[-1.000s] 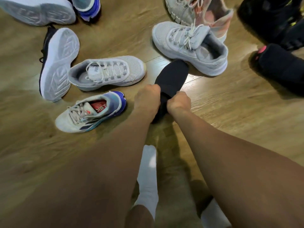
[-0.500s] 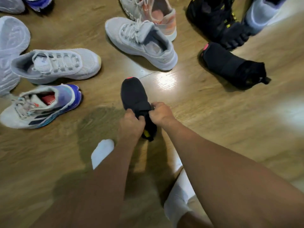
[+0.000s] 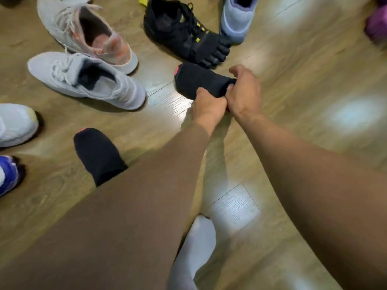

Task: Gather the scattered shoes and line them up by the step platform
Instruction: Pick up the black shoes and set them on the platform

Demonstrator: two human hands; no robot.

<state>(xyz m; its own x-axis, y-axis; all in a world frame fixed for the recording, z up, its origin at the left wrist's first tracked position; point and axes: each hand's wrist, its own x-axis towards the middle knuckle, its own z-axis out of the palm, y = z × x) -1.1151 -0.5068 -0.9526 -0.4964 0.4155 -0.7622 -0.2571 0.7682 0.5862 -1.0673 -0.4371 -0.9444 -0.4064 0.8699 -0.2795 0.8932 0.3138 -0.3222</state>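
Observation:
Shoes lie scattered on the wood floor. Both my hands hold one black slip-on shoe (image 3: pixel 199 80) with a pink toe tab by its opening: my left hand (image 3: pixel 209 105) grips the near edge and my right hand (image 3: pixel 245 91) grips the far edge. The shoe rests on the floor, toe pointing left. Its twin, another black slip-on (image 3: pixel 98 153), lies at lower left, its heel hidden behind my left forearm.
A grey sneaker (image 3: pixel 83 80) and a grey-pink sneaker (image 3: pixel 90 32) lie at upper left. A black five-toe shoe (image 3: pixel 184 34) and a lavender shoe (image 3: pixel 238 15) sit just beyond my hands. White (image 3: pixel 14 124) and blue (image 3: pixel 8 174) shoe toes show at the left edge. My white-socked foot (image 3: pixel 196 237) is below.
Both hands let go of the first black slip-on, which now lies at lower left, and moved right to take hold of the second black slip-on. The view swung right.

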